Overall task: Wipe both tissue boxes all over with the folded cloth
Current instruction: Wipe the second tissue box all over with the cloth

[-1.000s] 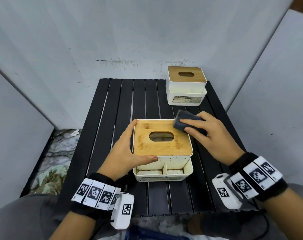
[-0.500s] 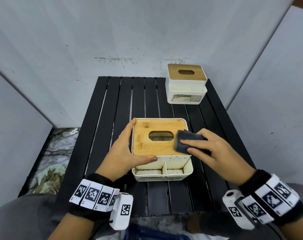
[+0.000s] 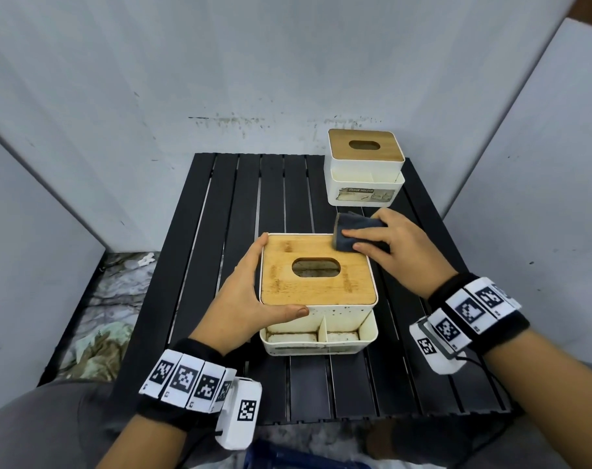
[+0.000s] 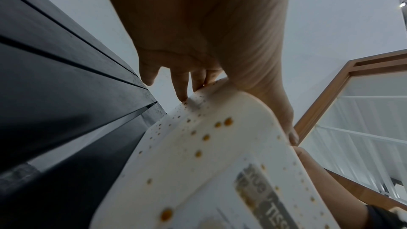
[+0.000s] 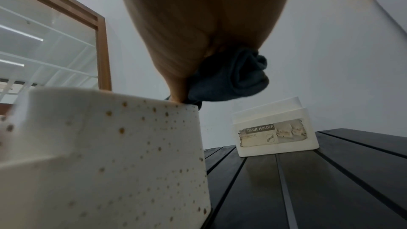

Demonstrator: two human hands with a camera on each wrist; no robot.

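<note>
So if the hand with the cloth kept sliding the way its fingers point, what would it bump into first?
Probably nothing on the lid: the right hand points left along the near tissue box lid's far edge, away from the far tissue box. Depth is unclear.

The right hand (image 5: 198,29) grips the folded dark cloth (image 5: 231,79), pressing it on the near speckled tissue box's (image 5: 105,154) top edge. Farther right, the second box (image 5: 275,137), labelled "TISSUE HOLDER", stands on the black slatted table (image 5: 308,180).
</note>
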